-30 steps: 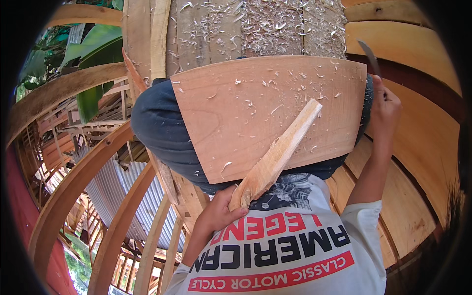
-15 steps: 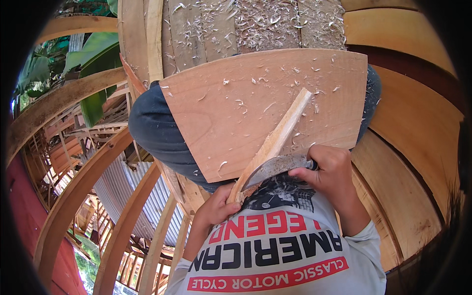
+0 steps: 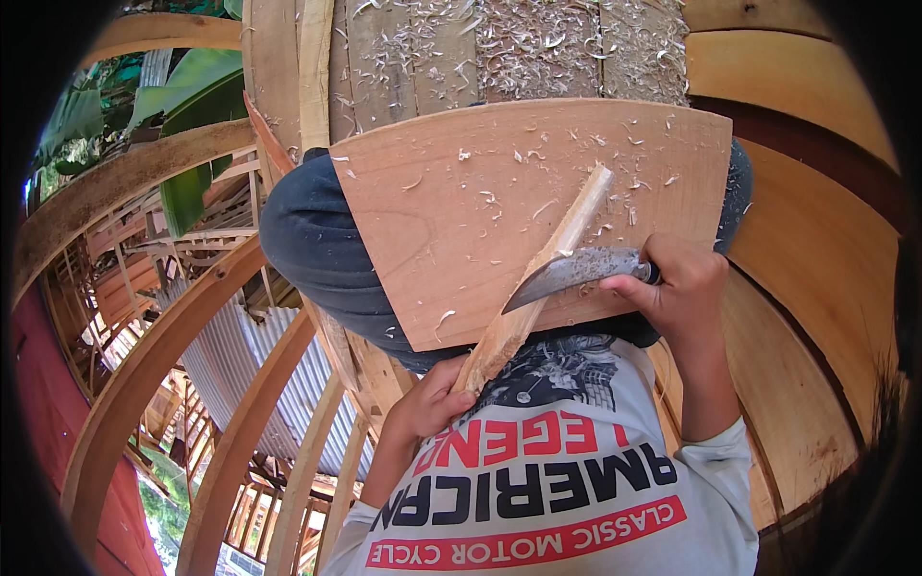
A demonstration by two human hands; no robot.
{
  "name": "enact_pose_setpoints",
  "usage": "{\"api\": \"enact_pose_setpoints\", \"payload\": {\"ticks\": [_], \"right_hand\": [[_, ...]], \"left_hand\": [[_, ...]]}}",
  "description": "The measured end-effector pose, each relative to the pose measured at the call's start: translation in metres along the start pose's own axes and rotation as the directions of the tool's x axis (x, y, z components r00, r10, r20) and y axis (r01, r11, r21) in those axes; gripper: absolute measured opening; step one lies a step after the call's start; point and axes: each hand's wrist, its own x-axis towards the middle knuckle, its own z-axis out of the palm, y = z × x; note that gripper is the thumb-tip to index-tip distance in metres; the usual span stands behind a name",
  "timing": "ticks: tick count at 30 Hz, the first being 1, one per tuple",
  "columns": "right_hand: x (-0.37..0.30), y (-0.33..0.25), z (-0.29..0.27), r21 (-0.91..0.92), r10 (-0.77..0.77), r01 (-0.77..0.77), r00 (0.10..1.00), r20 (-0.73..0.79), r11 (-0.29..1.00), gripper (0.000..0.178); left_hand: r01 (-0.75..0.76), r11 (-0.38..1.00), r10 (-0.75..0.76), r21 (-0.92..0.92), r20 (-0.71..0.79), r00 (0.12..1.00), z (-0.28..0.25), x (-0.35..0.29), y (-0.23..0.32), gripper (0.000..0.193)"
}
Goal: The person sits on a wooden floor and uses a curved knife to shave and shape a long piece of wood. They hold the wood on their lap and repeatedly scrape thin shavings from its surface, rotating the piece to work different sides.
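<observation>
My left hand (image 3: 437,398) is closed around the near end of a pale wooden stick (image 3: 499,346), which slants away to the right across a wide board. In my right hand (image 3: 680,288) is the dark handle of a knife with a broad, curved, stained blade (image 3: 581,272). The blade lies across the middle of the stick, touching it, with its tip pointing left and toward me. Beneath them, the flat wooden board (image 3: 423,230) rests over my lap and carries scattered curled shavings.
Floor planks (image 3: 447,77) beyond the board are strewn with wood shavings. Curved wooden planks (image 3: 807,202) rise on the right. On the left are wooden ribs (image 3: 173,355) with gaps between them, a corrugated metal sheet (image 3: 230,374) and a large green leaf (image 3: 197,96).
My right hand has moved the knife up the stick, away from my left hand, toward the stick's middle. The left hand keeps its hold. The view has shifted slightly.
</observation>
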Motion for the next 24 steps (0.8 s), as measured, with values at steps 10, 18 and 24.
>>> {"api": "enact_pose_setpoints", "payload": {"ticks": [10, 18, 24], "right_hand": [[0.029, 0.091, -0.04, 0.201, 0.609, -0.575, 0.749, -0.261, 0.793, 0.058], [-0.017, 0.018, -0.021, 0.217, 0.251, -0.268, 0.962, 0.105, 0.939, 0.057], [-0.031, -0.009, -0.018, 0.229, 0.123, -0.18, 0.962, 0.242, 0.957, 0.059]], "left_hand": [[0.008, 0.999, -0.008, 0.038, -0.009, 1.0, -0.002, -0.001, -0.004, 0.068], [0.137, 0.973, -0.121, 0.186, -0.096, 0.988, 0.003, -0.001, 0.012, 0.061], [0.148, 0.924, -0.031, 0.352, -0.319, 0.947, 0.013, -0.008, 0.027, 0.062]]}}
